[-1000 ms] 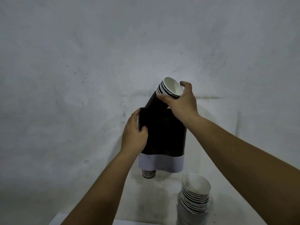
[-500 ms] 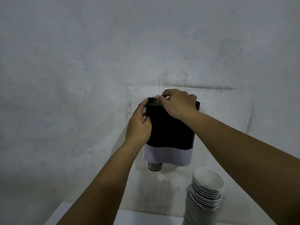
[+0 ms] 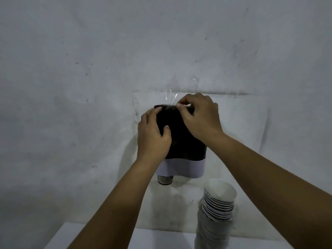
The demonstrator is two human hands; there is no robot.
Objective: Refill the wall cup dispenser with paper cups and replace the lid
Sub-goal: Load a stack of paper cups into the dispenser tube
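The black cup dispenser (image 3: pixel 181 141) with a white lower band hangs on the wall. One cup's bottom (image 3: pixel 165 179) sticks out beneath it. My left hand (image 3: pixel 153 135) grips the dispenser's left side. My right hand (image 3: pixel 199 117) lies over the top rim, with thumb and forefinger pinched at the lower edge of a clear plastic lid (image 3: pixel 181 88) that stands up above the opening. The cups inside are hidden by the housing and my hand. A spare stack of paper cups (image 3: pixel 218 203) leans on the table at the lower right.
The wall (image 3: pixel 89 69) is bare, grey and scuffed. A white table (image 3: pixel 147 238) runs along the bottom of the view, below the dispenser.
The tilted stack of cups that my right hand held above the dispenser has gone down inside it. My right hand now sits at the top rim. My left hand has stayed on the side.
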